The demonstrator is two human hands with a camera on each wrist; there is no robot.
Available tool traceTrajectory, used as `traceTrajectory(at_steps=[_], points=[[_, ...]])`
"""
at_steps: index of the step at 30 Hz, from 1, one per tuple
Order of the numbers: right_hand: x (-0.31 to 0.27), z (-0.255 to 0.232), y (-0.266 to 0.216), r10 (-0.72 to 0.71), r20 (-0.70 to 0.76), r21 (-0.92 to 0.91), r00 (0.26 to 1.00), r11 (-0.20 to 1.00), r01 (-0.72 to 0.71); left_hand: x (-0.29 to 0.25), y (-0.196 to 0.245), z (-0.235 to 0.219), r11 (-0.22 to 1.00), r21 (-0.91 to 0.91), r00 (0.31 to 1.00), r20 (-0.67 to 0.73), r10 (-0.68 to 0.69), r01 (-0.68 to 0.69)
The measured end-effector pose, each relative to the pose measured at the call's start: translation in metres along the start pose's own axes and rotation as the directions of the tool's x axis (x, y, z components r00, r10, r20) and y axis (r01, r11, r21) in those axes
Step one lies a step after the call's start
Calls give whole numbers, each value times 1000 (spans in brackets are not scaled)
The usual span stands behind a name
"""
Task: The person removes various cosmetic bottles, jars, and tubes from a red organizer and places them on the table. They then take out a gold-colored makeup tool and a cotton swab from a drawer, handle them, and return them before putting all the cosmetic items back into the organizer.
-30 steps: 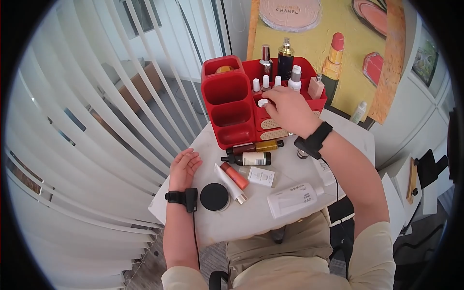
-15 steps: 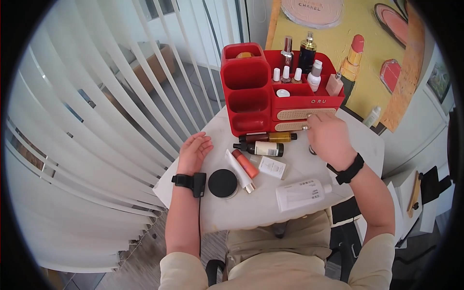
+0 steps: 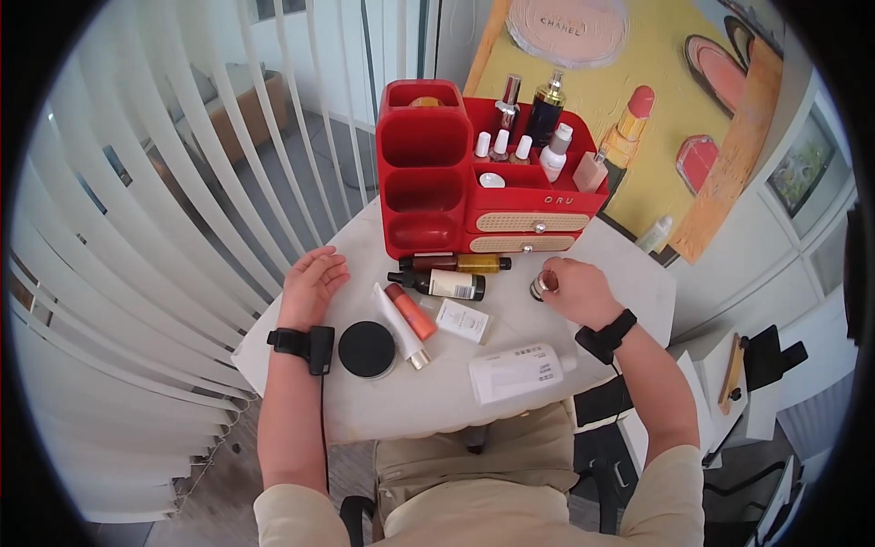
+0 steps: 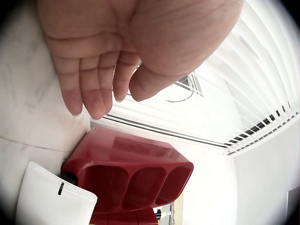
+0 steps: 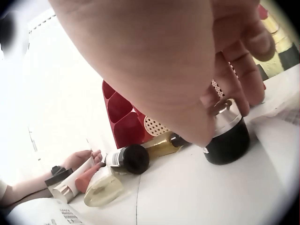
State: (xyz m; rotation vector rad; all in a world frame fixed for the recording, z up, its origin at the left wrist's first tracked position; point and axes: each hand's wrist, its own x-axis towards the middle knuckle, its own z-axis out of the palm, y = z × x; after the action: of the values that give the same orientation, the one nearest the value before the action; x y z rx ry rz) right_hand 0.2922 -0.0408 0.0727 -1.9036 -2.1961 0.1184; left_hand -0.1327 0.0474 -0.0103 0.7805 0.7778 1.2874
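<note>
My right hand point(image 3: 581, 290) is at a small dark jar with a silver lid point(image 5: 228, 141) on the table, right of the bottles. In the right wrist view its thumb and fingers curl round the lid, and the jar's base sits close over the tabletop. The left hand point(image 3: 312, 281) rests at the table's left side, palm up, fingers loosely bent and holding nothing. Behind the hands stands a red organizer point(image 3: 427, 219) with two drawers, both pushed in. A white round-lidded pot point(image 3: 492, 180) lies in its front compartment, near three white-capped nail polishes point(image 3: 501, 146).
On the table point(image 3: 419, 401) lie a black-lidded jar point(image 3: 366, 349), a white tube point(image 3: 399, 325), an orange tube point(image 3: 410, 312), a labelled dark bottle point(image 3: 451, 284), an amber bottle point(image 3: 478, 263), a flat labelled bottle point(image 3: 463, 321) and a large white bottle point(image 3: 517, 372). A painting point(image 3: 583, 100) leans behind.
My right hand has left the organizer's front compartment, passed the drawers and come down to the silver-lidded jar. The white pot stays in the compartment. The left hand has barely moved.
</note>
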Motion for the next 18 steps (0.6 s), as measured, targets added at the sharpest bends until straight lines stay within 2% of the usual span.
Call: traceTrajectory(at_steps=[3, 5, 6, 7, 8, 12, 14, 15, 17, 18], points=[[3, -22, -13, -33, 0, 58, 999, 998, 33, 1, 1, 0, 1000, -11, 1000, 8, 4, -4], [5, -50, -33, 33, -209, 263, 977, 965, 23, 0, 1, 0, 1000, 3, 1000, 12, -1, 1], [10, -59, -39, 35, -206, 260, 978, 965, 20, -1, 1, 1, 1000, 0, 1000, 12, -5, 5], [18, -68, -43, -23, -399, 242, 916, 962, 129, -1, 2, 1, 1000, 0, 1000, 8, -7, 7], [28, -74, -46, -78, -577, 200, 813, 952, 233, 0, 2, 1, 1000, -1, 1000, 6, -7, 7], [73, -78, -50, -41, -645, 270, 763, 922, 278, 1, 1, 0, 1000, -5, 1000, 3, -9, 9], [87, -78, -56, -97, -552, 78, 828, 983, 167, 2, 0, -3, 999, -38, 1000, 16, 1, -1], [92, -76, -56, -93, -554, 81, 827, 983, 165, 2, 1, -3, 999, -34, 1000, 18, 0, 0], [101, -69, -56, -147, -501, -117, 853, 988, 102, 1, 1, -1, 999, -34, 1000, 10, -2, 3], [102, -67, -56, -166, -481, -102, 861, 986, 133, 1, 1, 0, 999, -30, 1000, 10, -11, 11]])
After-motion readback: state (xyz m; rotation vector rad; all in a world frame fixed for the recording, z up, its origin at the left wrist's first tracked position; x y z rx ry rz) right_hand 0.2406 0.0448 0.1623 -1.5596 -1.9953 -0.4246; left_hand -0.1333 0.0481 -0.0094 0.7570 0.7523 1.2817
